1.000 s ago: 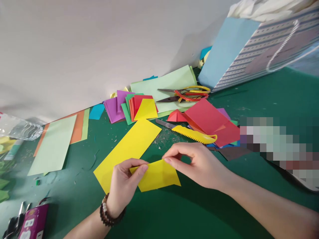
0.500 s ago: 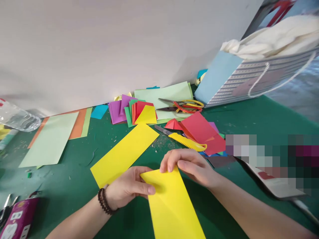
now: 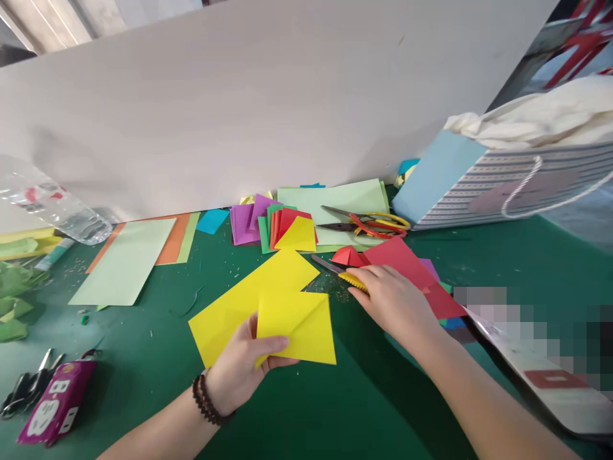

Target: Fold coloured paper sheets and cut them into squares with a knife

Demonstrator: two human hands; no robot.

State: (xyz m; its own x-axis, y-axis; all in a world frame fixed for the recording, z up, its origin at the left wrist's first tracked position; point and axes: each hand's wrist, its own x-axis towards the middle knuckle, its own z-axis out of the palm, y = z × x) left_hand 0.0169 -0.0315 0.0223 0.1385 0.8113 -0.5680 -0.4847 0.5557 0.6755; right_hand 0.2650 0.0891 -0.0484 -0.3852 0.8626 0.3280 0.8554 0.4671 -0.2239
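My left hand (image 3: 256,354) pinches a creased yellow sheet of paper (image 3: 304,329) above the green tabletop, thumb on top and fingers underneath. Behind it, a longer yellow strip (image 3: 230,300) lies flat on the table. My right hand (image 3: 390,297) has its fingers closed over the yellow handle of a knife (image 3: 353,281); the grey blade points left, and my hand hides the rest of the handle. Just beyond the knife are a folded red piece (image 3: 347,257) and red paper sheets (image 3: 402,262).
Two pairs of scissors (image 3: 368,223) rest on pale green sheets (image 3: 335,195), beside stacked coloured cards (image 3: 290,230). A gift bag (image 3: 440,179) stands back right, a laptop (image 3: 550,390) at right. Leftward are a plastic bottle (image 3: 71,211), more sheets (image 3: 124,262) and a purple tissue pack (image 3: 57,402).
My right hand has left the yellow paper and moved right onto the knife. The paper, now folded shorter, stays in my left hand alone. The view has shifted, showing more at the left.
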